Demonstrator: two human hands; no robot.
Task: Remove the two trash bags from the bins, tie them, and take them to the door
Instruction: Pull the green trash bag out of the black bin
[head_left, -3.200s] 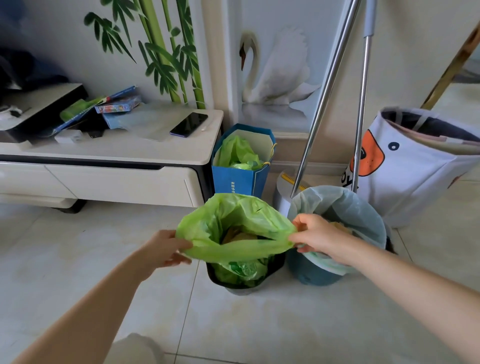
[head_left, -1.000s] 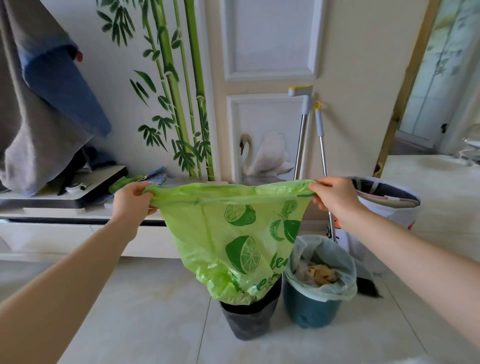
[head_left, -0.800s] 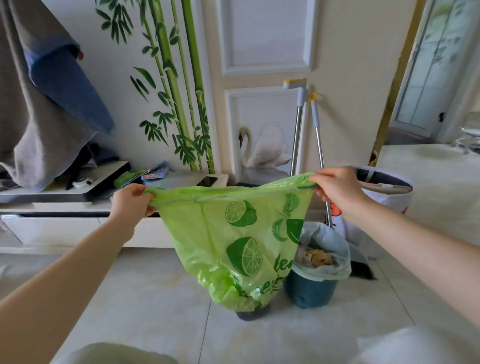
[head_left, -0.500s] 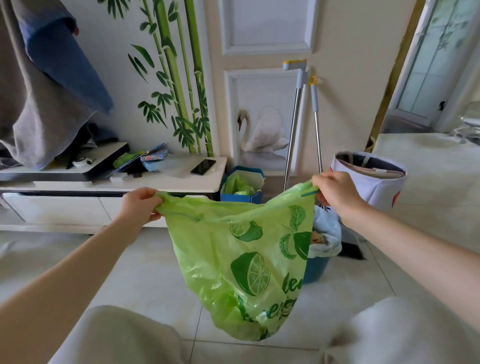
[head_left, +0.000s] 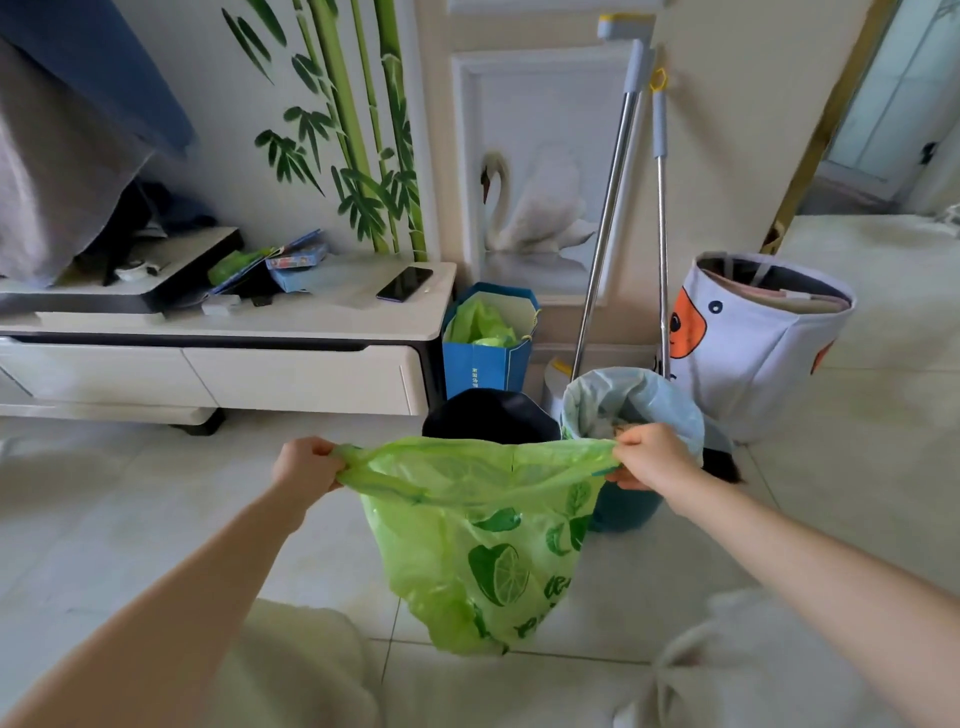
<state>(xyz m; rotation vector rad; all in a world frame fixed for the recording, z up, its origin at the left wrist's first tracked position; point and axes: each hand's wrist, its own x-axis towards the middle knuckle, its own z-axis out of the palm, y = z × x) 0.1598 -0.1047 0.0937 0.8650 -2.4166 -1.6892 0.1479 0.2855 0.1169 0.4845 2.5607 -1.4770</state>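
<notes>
The left hand (head_left: 305, 464) is closed on the left end of the green trash bag (head_left: 483, 540) rim, and the right hand (head_left: 649, 457) is closed on the right end, so the mouth is stretched flat between them. The bag hangs free above the tiled floor (head_left: 130, 519), in front of the black bin (head_left: 491, 415). Dark green lime slices and leaves are printed on it, with lettering near the bottom too crumpled to read. Just right of the black bin stands a teal bin (head_left: 623, 512) lined with a pale blue trash bag (head_left: 649, 400) folded over its rim. Behind the bins a blue paper bag (head_left: 488, 364) holds green plastic and carries small white writing too small to read. It stands against the right end of the low white TV cabinet (head_left: 291, 364), where a dark phone (head_left: 404, 283) lies near the right corner. Two metal poles (head_left: 605, 228) lean on the wall beside a white fabric hamper (head_left: 753, 358) with an orange patch.
</notes>
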